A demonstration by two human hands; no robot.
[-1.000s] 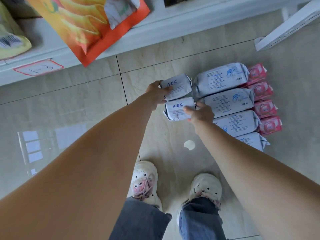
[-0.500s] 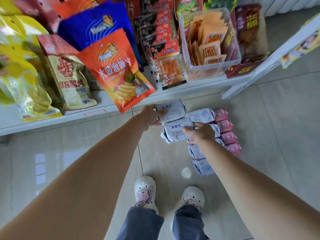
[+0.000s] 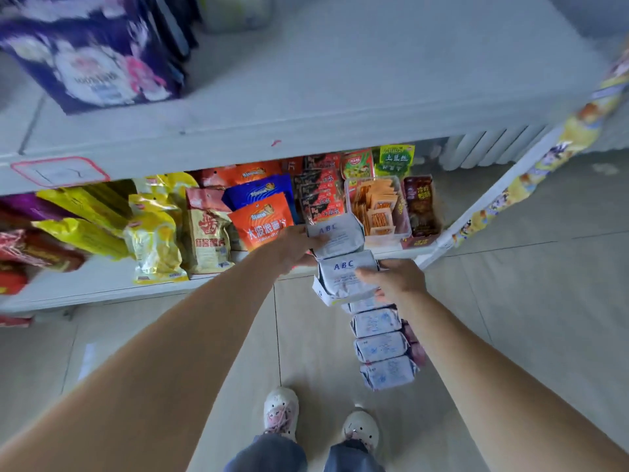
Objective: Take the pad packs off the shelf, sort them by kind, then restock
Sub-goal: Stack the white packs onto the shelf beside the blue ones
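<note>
Before the snack shelf (image 3: pixel 238 287), each hand grips a soft, pillow-shaped white ABC pack: left hand (image 3: pixel 292 248), right hand (image 3: pixel 396 281).

Upper shelf (image 3: pixel 340 107): wide bare stretch centre to right, blocked only at far left by a purple box (image 3: pixel 92 59). Lower shelf (image 3: pixel 102 284) is packed with snack bags (image 3: pixel 207 229) and a clear bin (image 3: pixel 376 207), leaving just a narrow front lip. Floor (image 3: pixel 510 318) to the right is open; a row of white pad packs (image 3: pixel 381 349) takes up the tile ahead of the shoes (image 3: pixel 282 412).
</note>
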